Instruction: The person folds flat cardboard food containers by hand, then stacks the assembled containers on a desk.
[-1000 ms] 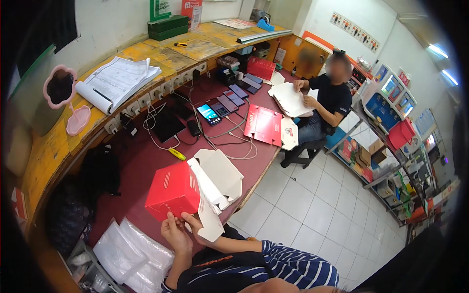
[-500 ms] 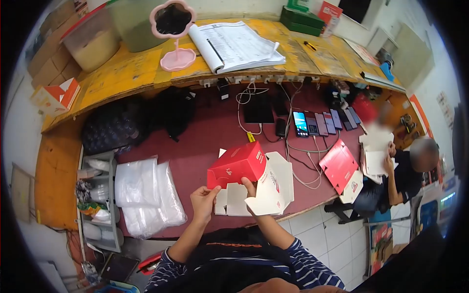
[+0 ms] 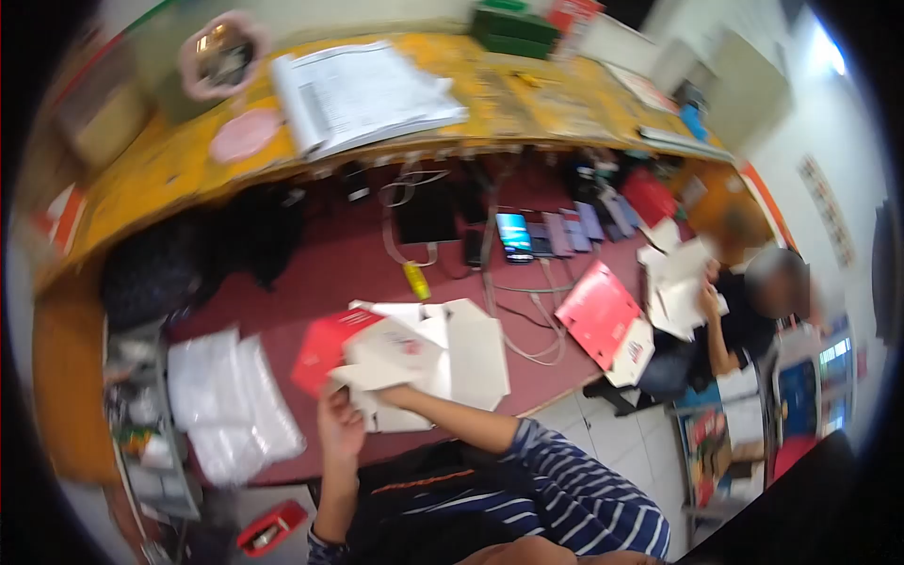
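Head view, blurred: the left hand (image 3: 337, 426) grips the lower edge of a red-and-white folding cardboard box (image 3: 363, 353), which sits at its 12 o'clock over the dark red worktop (image 3: 320, 273). The right hand (image 3: 388, 394) is mostly hidden under the box's white flaps; its grip cannot be told. Clear plastic bags (image 3: 231, 400) lie at 9 o'clock.

You hold a thin cardboard box (image 3: 330, 344), red and slightly glossy outside, matt white on its flaps. Under it the table (image 3: 348, 273) has a matt, dark red top. Beside your left hand (image 3: 339, 428) lie clear plastic bags (image 3: 226, 405), shiny and wrinkled. Your sleeve (image 3: 565, 480) is striped soft cloth.
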`<state>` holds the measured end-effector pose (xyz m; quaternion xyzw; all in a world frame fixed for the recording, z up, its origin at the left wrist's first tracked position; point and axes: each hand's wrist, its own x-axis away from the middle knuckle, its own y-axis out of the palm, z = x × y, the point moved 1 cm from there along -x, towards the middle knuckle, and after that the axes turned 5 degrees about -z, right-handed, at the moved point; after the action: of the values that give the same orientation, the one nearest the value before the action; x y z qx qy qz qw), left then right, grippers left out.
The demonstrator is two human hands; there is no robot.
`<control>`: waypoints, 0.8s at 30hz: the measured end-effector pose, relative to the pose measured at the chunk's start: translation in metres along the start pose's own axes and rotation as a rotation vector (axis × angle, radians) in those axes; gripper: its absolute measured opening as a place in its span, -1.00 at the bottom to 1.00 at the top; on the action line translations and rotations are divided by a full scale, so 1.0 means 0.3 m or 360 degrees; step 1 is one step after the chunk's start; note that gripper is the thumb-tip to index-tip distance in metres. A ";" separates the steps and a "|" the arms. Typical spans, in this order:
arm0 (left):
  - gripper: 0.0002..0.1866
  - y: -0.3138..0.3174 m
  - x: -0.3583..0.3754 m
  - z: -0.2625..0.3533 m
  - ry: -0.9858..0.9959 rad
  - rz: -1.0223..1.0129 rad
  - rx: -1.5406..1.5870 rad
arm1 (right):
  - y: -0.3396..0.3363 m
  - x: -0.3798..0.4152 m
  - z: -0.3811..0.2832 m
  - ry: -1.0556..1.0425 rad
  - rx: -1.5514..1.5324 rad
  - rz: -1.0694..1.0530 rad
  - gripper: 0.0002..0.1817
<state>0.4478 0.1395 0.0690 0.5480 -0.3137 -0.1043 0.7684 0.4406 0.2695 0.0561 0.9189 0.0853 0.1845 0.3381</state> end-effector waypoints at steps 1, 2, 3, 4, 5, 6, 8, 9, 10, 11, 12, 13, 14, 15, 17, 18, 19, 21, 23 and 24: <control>-0.77 -0.043 -0.022 0.028 0.0166 0.0088 -0.0109 | 0.093 0.008 -0.035 0.0094 0.0294 -0.0355 -0.73; -0.75 -0.107 -0.056 0.050 0.0245 -0.0097 -0.0139 | 0.107 0.016 -0.089 -0.0021 0.1064 -0.0549 -0.58; -0.70 -0.160 -0.085 0.092 0.0137 -0.0554 0.0254 | 0.125 0.061 -0.136 -0.0473 0.1542 -0.0648 -0.41; -0.61 -0.180 -0.100 0.095 0.0398 0.0093 0.0188 | 0.092 0.080 -0.142 -0.0111 0.1643 -0.0831 -0.27; -0.51 -0.144 -0.108 0.096 0.0472 0.0211 0.0118 | 0.086 0.166 -0.211 -0.0057 0.1745 -0.0927 -0.23; -0.44 -0.171 -0.133 0.093 0.0506 0.0026 0.0208 | -0.005 0.190 -0.216 0.0065 0.1845 -0.1111 -0.29; -0.42 -0.123 -0.172 0.050 0.0719 -0.0082 0.0109 | -0.208 0.315 -0.313 0.0156 0.1218 -0.0971 -0.56; -0.44 -0.064 -0.191 0.006 0.0874 0.0005 0.0011 | -0.354 0.367 -0.376 0.0069 0.1329 -0.0676 -0.60; -0.44 -0.046 -0.229 -0.046 0.0864 -0.0002 0.0017 | -0.519 0.421 -0.432 -0.0016 0.1431 -0.0383 -0.63; -0.52 -0.044 -0.263 -0.092 0.1083 0.0334 -0.0295 | -0.673 0.495 -0.487 -0.0135 0.1435 0.0199 -0.70; -0.61 -0.034 -0.293 -0.151 0.1291 0.0682 -0.0616 | -0.917 0.533 -0.485 -0.0512 0.1581 0.0687 -0.69; -0.61 -0.019 -0.336 -0.245 0.1293 0.0691 -0.0626 | -1.013 0.610 -0.553 0.0053 0.2017 0.1695 -0.60; -0.66 -0.011 -0.378 -0.362 0.1268 0.0646 -0.1203 | -1.240 0.672 -0.532 0.0077 0.2170 0.2049 -0.47; -0.72 -0.009 -0.408 -0.489 0.1202 0.0597 -0.1786 | -1.331 0.736 -0.525 0.0121 0.2335 0.2293 -0.44; -0.80 0.074 -0.520 -0.795 0.0690 0.0209 -0.1974 | -1.445 0.847 -0.533 0.0251 0.2324 0.2548 -0.36; -0.76 0.222 -0.563 -0.956 0.0617 -0.0117 -0.2423 | -1.490 0.900 -0.534 0.0340 0.2131 0.2564 -0.33; -0.71 0.253 -0.626 -1.093 0.0424 -0.0263 -0.2457 | -1.547 0.953 -0.553 0.0357 0.2123 0.2536 -0.33; -0.63 0.333 -0.729 -1.284 0.0554 -0.0562 -0.3283 | -1.660 1.061 -0.617 0.0096 0.2417 0.2895 -0.37; -0.60 0.382 -0.819 -1.436 0.0562 -0.0683 -0.3519 | -1.721 1.144 -0.715 0.0259 0.2311 0.2676 -0.37; -0.56 0.399 -0.862 -1.496 0.0496 -0.0717 -0.3547 | -1.739 1.167 -0.747 0.0388 0.2210 0.2465 -0.36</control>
<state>0.4914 0.6636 -0.0083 -0.3862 0.1568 -0.3904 0.8209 0.6561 0.8951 -0.0285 0.6897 -0.4057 0.3524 -0.4853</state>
